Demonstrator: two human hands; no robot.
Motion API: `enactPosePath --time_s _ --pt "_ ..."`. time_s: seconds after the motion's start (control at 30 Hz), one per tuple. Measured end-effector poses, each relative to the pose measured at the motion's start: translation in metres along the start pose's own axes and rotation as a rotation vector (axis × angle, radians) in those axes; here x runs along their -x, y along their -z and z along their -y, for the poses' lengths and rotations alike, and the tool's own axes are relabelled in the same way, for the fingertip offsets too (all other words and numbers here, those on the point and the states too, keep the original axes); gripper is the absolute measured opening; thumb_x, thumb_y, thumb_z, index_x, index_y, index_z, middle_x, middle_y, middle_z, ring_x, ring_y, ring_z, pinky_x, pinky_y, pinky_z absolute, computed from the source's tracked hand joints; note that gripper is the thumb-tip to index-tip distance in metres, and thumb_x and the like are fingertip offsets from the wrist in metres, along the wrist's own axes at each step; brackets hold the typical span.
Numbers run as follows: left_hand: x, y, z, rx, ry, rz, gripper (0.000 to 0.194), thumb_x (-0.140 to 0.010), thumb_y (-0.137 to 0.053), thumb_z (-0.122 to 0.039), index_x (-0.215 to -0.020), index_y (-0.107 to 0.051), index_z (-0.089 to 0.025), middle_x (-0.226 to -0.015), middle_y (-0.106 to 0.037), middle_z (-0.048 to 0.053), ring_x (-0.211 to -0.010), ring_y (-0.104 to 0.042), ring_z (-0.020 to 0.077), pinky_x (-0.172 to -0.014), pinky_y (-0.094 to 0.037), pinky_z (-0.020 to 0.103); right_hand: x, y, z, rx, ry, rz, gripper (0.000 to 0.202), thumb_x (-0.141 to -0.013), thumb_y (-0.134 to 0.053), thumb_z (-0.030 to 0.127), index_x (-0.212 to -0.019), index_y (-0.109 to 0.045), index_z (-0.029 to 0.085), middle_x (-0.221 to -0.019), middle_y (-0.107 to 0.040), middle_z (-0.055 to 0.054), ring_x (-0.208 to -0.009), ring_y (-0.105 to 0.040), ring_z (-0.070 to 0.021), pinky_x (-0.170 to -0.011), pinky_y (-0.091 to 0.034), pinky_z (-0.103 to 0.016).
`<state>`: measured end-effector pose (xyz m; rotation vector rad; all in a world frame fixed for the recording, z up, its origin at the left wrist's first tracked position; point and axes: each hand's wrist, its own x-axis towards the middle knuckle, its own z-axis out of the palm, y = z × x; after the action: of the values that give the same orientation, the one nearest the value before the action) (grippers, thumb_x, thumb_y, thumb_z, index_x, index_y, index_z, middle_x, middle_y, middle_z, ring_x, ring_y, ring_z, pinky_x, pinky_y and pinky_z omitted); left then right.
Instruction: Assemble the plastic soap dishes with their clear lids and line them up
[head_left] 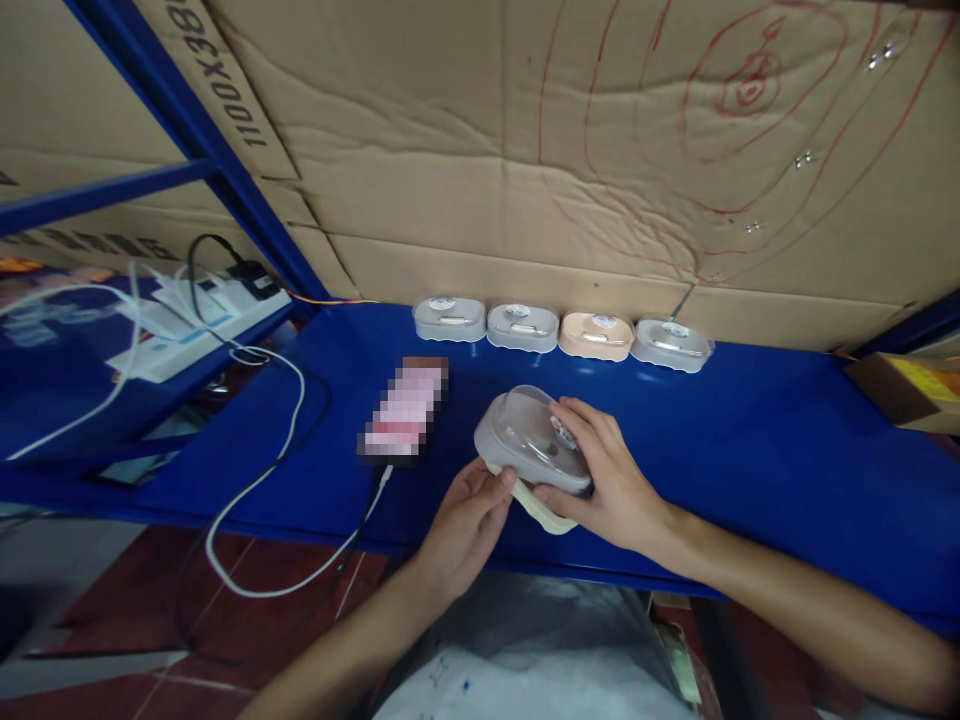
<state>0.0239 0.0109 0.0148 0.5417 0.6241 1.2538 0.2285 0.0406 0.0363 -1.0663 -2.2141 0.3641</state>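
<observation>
In the head view an oval plastic box (510,440) with a clear lid, a greyish body and a cream wavy edge is held tilted above the blue tabletop. My left hand (472,520) grips its lower left side, with the thumb on the cream edge. Across the lid's right end lie the fingers of my right hand (619,480), and its thumb presses the near side. A small round label (562,434) shows beside those fingers. The underside of the box is hidden.
Along the cardboard wall (420,200) stands a row of several similar boxes, grey ones (450,320) and a peach one (596,337). A phone (405,410) on a white cable (300,390) lies left of my hands. Power strips (187,330) sit farther left; a carton (900,390) stands right.
</observation>
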Motion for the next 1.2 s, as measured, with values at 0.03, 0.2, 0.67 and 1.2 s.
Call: enactPosePath --time_s 0.03,0.2,0.67,1.2 --pt "0.001 -0.001 0.001 0.018 0.038 0.005 0.057 -0.087 -0.087 -0.036 -0.14 -0.069 -0.023 -0.134 -0.077 0.01 -0.141 -0.061 0.031 -0.125 -0.041 0.046 -0.001 -0.001 -0.001 0.018 0.006 -0.007 0.086 -0.095 -0.074 0.053 -0.165 -0.028 0.03 -0.163 -0.04 -0.018 -0.15 -0.041 -0.0405 -0.118 -0.045 -0.065" --pt "0.007 -0.008 -0.003 0.118 0.172 0.096 0.058 -0.099 -0.067 -0.056 -0.151 -0.059 -0.031 -0.151 -0.067 0.009 -0.149 -0.052 0.0335 -0.12 -0.046 0.055 -0.003 0.0 -0.001 0.047 0.021 -0.035 0.089 -0.094 -0.074 0.053 -0.164 -0.026 0.029 -0.165 -0.035 -0.019 -0.151 -0.037 -0.043 -0.119 -0.042 -0.069" --pt "0.008 -0.009 0.003 0.073 0.031 0.061 0.067 -0.102 -0.065 -0.052 -0.162 -0.042 -0.035 -0.157 -0.062 0.008 -0.153 -0.047 0.0324 -0.124 -0.04 0.055 0.0 0.006 0.0 -0.105 0.0 0.019 0.066 -0.105 -0.059 0.049 -0.161 -0.03 0.03 -0.156 -0.045 -0.017 -0.149 -0.044 -0.0383 -0.119 -0.044 -0.064" --pt "0.011 -0.01 0.009 0.066 0.071 0.245 0.082 -0.094 -0.07 -0.064 -0.164 -0.04 -0.035 -0.165 -0.052 0.009 -0.158 -0.039 0.0339 -0.126 -0.039 0.051 0.003 -0.007 -0.005 -0.028 0.136 -0.027 0.109 -0.084 -0.085 0.056 -0.165 -0.016 0.033 -0.157 -0.031 -0.019 -0.152 -0.036 -0.0462 -0.12 -0.042 -0.073"
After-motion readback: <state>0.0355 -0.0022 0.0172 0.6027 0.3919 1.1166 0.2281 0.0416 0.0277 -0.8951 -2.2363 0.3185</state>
